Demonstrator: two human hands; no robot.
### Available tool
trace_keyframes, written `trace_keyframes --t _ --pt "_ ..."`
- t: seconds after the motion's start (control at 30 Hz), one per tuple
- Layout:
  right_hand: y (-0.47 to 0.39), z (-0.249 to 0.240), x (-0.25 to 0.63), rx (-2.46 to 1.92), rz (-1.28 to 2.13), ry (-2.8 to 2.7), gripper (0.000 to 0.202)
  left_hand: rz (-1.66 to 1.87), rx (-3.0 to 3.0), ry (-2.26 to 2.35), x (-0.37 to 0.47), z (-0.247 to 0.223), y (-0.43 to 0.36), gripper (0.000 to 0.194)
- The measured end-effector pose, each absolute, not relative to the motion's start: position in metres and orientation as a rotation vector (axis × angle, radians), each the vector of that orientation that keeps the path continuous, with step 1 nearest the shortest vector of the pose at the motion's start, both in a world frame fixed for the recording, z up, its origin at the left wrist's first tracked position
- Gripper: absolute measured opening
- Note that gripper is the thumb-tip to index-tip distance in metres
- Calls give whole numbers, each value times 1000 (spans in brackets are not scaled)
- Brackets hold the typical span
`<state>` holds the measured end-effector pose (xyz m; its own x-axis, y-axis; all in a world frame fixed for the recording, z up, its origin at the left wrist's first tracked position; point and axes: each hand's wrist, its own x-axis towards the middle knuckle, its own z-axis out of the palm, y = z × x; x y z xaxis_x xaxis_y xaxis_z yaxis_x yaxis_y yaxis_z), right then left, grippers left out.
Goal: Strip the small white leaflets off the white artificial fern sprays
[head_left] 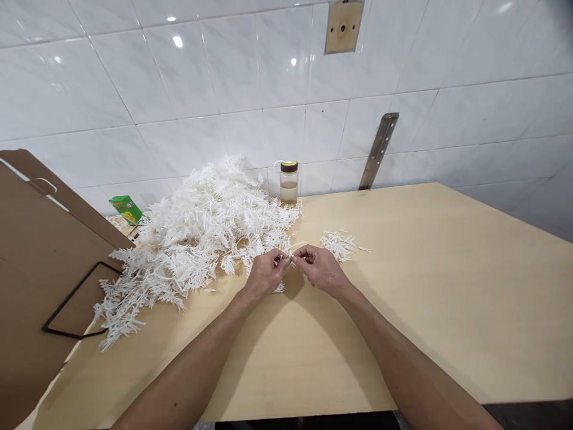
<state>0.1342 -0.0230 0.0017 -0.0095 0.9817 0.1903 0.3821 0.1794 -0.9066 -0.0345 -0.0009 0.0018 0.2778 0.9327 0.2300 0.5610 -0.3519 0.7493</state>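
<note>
My left hand (267, 270) and my right hand (319, 267) meet over the middle of the table, fingertips pinched close together. Between them is a thin white plastic-looking sprig (295, 245), mostly covered by the fingers; one narrow end sticks up beside my right fingers. To the left rises a large heap of white feathery sprigs (215, 209), its near edge reaching my left hand. Just beyond my right hand lies a small pile of loose thin white pieces (340, 243).
A lidded bottle with liquid (289, 184) stands behind the heap by the tiled wall (233, 77). A green box (126, 209) and a brown cardboard box (49, 251) are at left, with a black wire frame (67, 304). The wooden table (447, 286) extends right; a metal bracket (378, 152) is on the wall.
</note>
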Motion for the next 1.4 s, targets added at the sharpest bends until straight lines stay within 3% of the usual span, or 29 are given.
trace_keyframes --t 0.5,1.03,1.23,1.4 --pt "-23 1 131 -1385 807 -1561 18 872 2069 1404 -34 4 -2 22" --pt "-14 -15 121 -1629 -47 -1792 16 769 2156 1374 -33 2 -3 15" --pt "-1 -16 167 -1622 -2 -1421 12 848 2078 1342 -34 -1 -3 19" --pt "-4 -11 175 -1591 -15 -1356 22 827 2061 1387 -33 0 -1 20"
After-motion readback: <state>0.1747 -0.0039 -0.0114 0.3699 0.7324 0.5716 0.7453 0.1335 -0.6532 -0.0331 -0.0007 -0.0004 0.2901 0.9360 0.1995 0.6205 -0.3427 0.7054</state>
